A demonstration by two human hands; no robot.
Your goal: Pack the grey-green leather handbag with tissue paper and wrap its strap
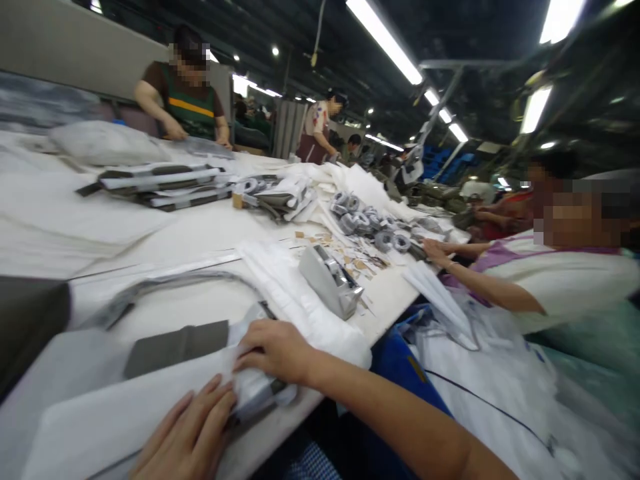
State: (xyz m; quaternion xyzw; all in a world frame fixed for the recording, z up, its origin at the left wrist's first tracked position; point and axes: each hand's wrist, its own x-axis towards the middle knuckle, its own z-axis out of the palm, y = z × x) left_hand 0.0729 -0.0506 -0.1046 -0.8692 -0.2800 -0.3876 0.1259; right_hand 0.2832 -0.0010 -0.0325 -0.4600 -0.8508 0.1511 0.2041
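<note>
My left hand (pixel 187 427) lies flat on a white wrapping sheet (pixel 125 393), its fingers stretched out. Just beyond it, my right hand (pixel 273 350) has its fingers curled over the right end of that sheet and seems to grip it there. Under and beside the right hand is a grey strap end in clear plastic (pixel 263 400), partly hidden. A dark grey fabric panel (pixel 177 348) shows past the folded sheet. Behind it a grey plastic-wrapped strap (pixel 187 277) curves in an arc across the table.
A tape dispenser (pixel 330 280) stands beside a folded white sheet (pixel 280 267). Rolled grey straps (pixel 370 220), paper scraps (pixel 350 257) and stacked strips (pixel 165 183) lie farther back. A co-worker's hands (pixel 437 253) are at the right edge, above a blue bin (pixel 400 373). Other people stand opposite.
</note>
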